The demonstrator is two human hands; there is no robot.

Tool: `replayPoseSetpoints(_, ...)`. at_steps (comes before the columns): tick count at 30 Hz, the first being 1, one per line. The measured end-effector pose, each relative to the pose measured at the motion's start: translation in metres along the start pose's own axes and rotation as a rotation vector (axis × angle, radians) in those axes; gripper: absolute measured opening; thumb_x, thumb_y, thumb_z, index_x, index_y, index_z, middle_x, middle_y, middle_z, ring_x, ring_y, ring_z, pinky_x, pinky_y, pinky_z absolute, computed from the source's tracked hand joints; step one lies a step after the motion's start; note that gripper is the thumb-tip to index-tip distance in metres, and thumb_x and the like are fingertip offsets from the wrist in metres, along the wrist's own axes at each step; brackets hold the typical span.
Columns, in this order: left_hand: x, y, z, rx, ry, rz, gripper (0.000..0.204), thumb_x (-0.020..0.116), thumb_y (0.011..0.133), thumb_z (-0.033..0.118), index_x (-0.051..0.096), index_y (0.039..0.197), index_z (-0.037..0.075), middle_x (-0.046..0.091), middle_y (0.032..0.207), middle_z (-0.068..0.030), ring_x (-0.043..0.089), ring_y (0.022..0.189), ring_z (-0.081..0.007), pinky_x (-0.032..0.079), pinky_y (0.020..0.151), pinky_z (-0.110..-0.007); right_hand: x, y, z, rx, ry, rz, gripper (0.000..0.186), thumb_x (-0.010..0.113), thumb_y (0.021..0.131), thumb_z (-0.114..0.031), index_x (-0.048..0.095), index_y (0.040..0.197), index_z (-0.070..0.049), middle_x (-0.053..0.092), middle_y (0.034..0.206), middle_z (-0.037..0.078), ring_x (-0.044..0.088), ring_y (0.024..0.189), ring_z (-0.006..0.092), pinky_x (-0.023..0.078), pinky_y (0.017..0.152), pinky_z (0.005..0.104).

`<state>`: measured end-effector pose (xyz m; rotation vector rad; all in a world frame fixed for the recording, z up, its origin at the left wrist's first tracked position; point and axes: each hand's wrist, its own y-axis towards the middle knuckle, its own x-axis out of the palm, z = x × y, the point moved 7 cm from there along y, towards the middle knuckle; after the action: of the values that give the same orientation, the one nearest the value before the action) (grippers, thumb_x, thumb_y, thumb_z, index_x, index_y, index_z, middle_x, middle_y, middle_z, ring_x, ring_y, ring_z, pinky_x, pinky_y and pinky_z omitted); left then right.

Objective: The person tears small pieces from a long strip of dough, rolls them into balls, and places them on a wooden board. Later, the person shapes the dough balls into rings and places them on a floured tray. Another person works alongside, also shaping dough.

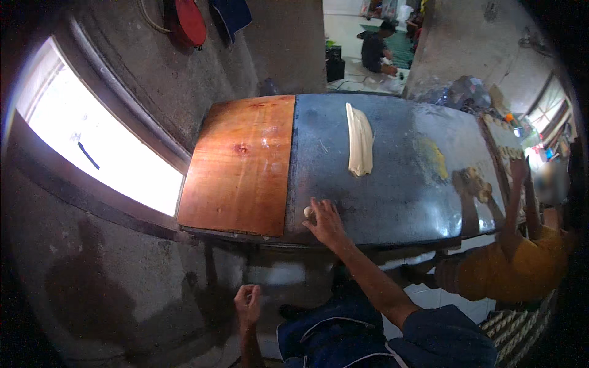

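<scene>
My right hand (326, 224) is at the near edge of the grey tabletop (392, 208), its thumb and forefinger about a small pale dough ball (308, 211). Farther back on the same surface lies a long, folded strip of pale dough (360, 141), apart from my hand. Below the table's front edge, my left hand (248, 303) hangs with its fingers curled closed. Whatever may be inside those fingers is hidden.
A brown wooden board (242, 165) covers the table's left end. Right of centre are a yellow smear (434, 157) and several dough pieces (477, 184). A person in orange (515, 264) works at the right end. Plastic bags (466, 92) sit at the back right.
</scene>
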<state>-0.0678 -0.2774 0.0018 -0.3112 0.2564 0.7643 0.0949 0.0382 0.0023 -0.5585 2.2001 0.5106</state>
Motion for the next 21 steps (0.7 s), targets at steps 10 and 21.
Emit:
replayPoseSetpoints(10, 0.102, -0.033, 0.038, 0.097, 0.242, -0.142, 0.016, 0.071, 0.095, 0.015, 0.066, 0.093, 0.000, 0.069, 0.087, -0.0136, 0.070, 0.078, -0.0197, 0.055, 0.071, -0.035, 0.003, 0.033, -0.011, -0.291, 0.250, -0.169, 0.038, 0.070, 0.091, -0.010, 0.061, 0.127, -0.003, 0.059, 0.118, 0.015, 0.063, 0.105, 0.0336, 0.054, 0.088, 0.0445)
replayPoseSetpoints(21, 0.104, 0.053, 0.055, 0.162, 0.114, -0.304, 0.016, 0.071, 0.095, 0.013, 0.064, 0.092, 0.000, 0.068, 0.086, -0.0129, 0.066, 0.079, -0.0177, 0.052, 0.072, -0.033, 0.000, 0.022, -0.035, -0.330, 0.131, -0.056, 0.063, 0.081, 0.083, -0.023, 0.054, 0.137, -0.006, 0.060, 0.128, 0.018, 0.060, 0.112, 0.0361, 0.047, 0.097, 0.0496)
